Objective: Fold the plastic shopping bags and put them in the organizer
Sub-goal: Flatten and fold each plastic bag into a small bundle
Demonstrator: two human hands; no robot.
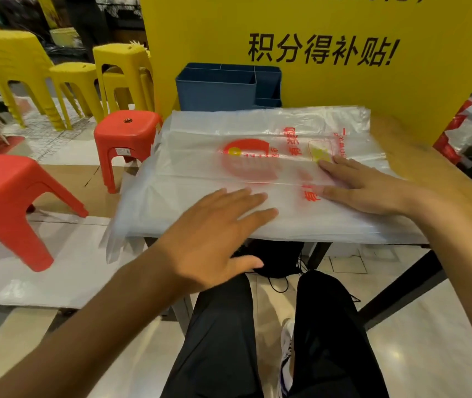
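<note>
Item: plastic shopping bags (246, 156), stacked flat on tabletop (430, 165); organizer (214, 90) far behind.
My left hand (214, 225) and right hand (364, 188) lie open, gripping nothing; I'd press air out before creasing.

Shop: promotional sign (315, 50), stacked stools (16, 61)

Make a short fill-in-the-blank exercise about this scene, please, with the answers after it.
1. The organizer behind the bags is ____ in colour.
2. Both hands lie flat on the ____.
3. The stool nearest the table is ____.
4. The left hand has its fingers ____, like the right hand.

Answers: blue; bags; red; straight
</note>
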